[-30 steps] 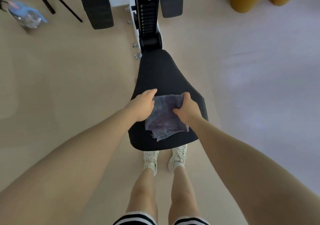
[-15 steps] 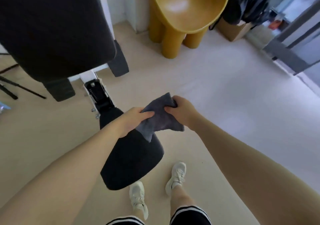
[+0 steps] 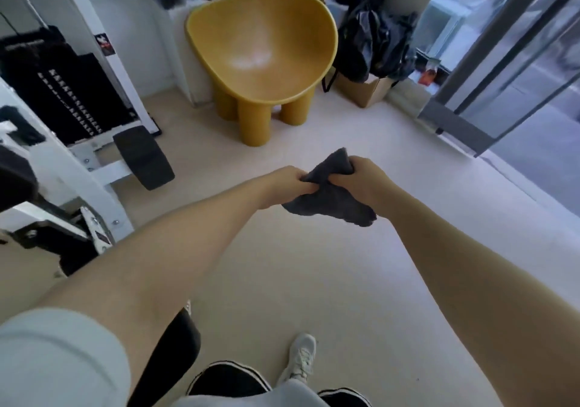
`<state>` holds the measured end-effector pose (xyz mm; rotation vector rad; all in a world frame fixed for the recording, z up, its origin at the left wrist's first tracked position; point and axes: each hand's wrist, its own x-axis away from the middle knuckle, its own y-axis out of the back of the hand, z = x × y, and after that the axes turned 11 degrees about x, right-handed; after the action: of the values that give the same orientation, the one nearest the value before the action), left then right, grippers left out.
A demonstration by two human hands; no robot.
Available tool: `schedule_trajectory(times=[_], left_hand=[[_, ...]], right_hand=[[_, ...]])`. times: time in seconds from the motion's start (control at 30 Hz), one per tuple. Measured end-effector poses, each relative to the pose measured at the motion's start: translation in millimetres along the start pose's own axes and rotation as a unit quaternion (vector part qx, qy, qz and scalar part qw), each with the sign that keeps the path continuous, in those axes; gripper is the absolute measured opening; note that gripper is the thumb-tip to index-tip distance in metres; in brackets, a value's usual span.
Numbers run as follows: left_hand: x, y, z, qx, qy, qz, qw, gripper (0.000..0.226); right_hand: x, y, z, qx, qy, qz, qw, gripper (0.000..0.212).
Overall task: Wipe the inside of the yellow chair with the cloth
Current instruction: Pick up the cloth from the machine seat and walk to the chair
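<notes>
Along the left edge of the floor (image 3: 314, 265) stands a white weight machine (image 3: 66, 99) with its black plate stack and a black roller pad (image 3: 143, 157), and a black padded seat (image 3: 175, 350) juts in low beside the person's leg. Further right, against the back wall, sits the yellow chair (image 3: 262, 58), its bowl-shaped inside facing the camera, unwiped by the look of it. Mid-floor, well short of the chair, the left hand (image 3: 287, 183) and right hand (image 3: 364, 176) hold the dark grey cloth (image 3: 332, 198) between them, fingers of both curled tight into the bunched fabric, a loose end hanging below. At the right a dark bag (image 3: 373, 42) slumps over a cardboard box (image 3: 365, 88) before the glass door (image 3: 508, 61). The step looks like carrying the cloth over; next comes closing the gap to the chair, then pressing the cloth flat into the seat bowl
</notes>
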<state>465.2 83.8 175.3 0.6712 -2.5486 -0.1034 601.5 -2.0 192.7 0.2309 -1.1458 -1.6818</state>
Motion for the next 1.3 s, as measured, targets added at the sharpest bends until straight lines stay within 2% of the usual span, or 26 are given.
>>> schedule_trajectory(times=[0.2, 0.3, 0.43, 0.6, 0.67, 0.73, 0.8, 0.9, 0.97, 1.07, 1.13, 1.2, 1.3], left_hand=[[-86, -18, -55, 0.002, 0.04, -0.041, 0.998, 0.019], [-139, -8, -73, 0.049, 0.064, -0.062, 0.995, 0.019], [-222, 18, -92, 0.125, 0.09, -0.098, 0.983, 0.024], [-330, 77, -116, 0.191, 0.098, -0.131, 0.968, 0.027], [-370, 113, -134, 0.138, 0.089, -0.153, 0.975, 0.028], [-404, 148, -158, 0.033, 0.083, -0.131, 0.987, 0.02], [-431, 178, -178, 0.003, 0.085, -0.114, 0.99, 0.021], [-473, 212, -198, 0.032, 0.087, -0.133, 0.987, 0.028], [-506, 233, -206, 0.064, 0.089, -0.152, 0.982, 0.02], [-562, 263, -214, 0.11, 0.1, -0.166, 0.975, 0.009], [-601, 285, -217, 0.159, 0.112, -0.197, 0.961, 0.004], [-639, 306, -218, 0.223, 0.125, -0.243, 0.936, 0.01], [-674, 329, -221, 0.298, 0.148, -0.303, 0.893, 0.011]], right_hand=[[-68, 68, -36, -0.015, 0.02, 0.017, 1.0, 0.016], [-116, 91, -42, 0.011, 0.026, 0.03, 0.999, 0.025], [-193, 116, -47, 0.026, 0.053, 0.055, 0.997, 0.024], [-316, 156, -40, -0.037, 0.049, 0.077, 0.995, 0.015], [-369, 180, -26, -0.038, 0.038, 0.101, 0.993, 0.014], [-416, 205, -11, -0.018, 0.042, 0.119, 0.992, 0.016], [-458, 227, 4, -0.012, 0.059, 0.129, 0.99, 0.012], [-522, 248, 18, -0.011, 0.095, 0.077, 0.992, 0.01], [-570, 258, 24, 0.0, 0.103, 0.016, 0.995, 0.01], [-654, 269, 32, -0.022, 0.092, 0.011, 0.995, 0.025], [-713, 271, 41, -0.049, 0.08, 0.025, 0.995, 0.028], [-763, 273, 51, -0.083, 0.073, 0.047, 0.993, 0.024], [-815, 281, 66, -0.078, 0.13, 0.13, 0.98, 0.008]])
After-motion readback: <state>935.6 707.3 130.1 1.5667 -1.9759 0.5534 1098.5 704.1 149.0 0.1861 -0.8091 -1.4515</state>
